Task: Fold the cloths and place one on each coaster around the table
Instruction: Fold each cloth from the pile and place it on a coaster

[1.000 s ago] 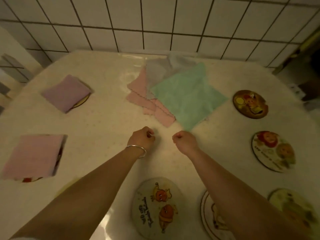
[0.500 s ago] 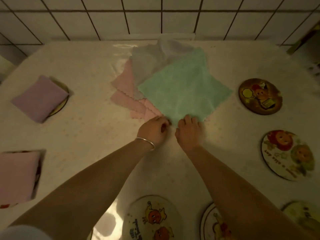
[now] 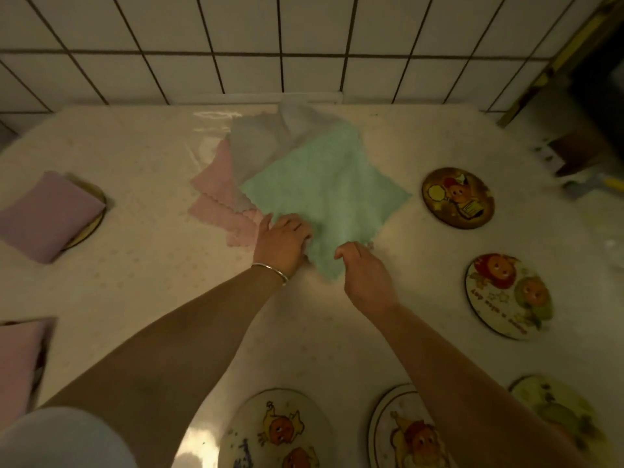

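Note:
A green cloth (image 3: 332, 194) lies on top of a loose pile with grey (image 3: 256, 146) and pink cloths (image 3: 216, 201) at the table's middle back. My left hand (image 3: 282, 243) grips the green cloth's near left edge. My right hand (image 3: 366, 275) pinches its near corner. A folded lilac cloth (image 3: 47, 214) covers a coaster (image 3: 93, 217) at the left. A folded pink cloth (image 3: 18, 363) lies at the near left. Bare cartoon coasters sit at the right (image 3: 457, 197), (image 3: 508, 295), (image 3: 557, 413) and near me (image 3: 275, 430), (image 3: 401, 430).
The round table (image 3: 141, 275) has a pale glossy cover and stands against a tiled wall (image 3: 304, 49). Blurred objects sit at the far right edge (image 3: 587, 177).
Both hands reached forward from closed fists over bare table to the green cloth and took hold of its near corner; that corner is now drawn slightly toward me. The camera tilted forward.

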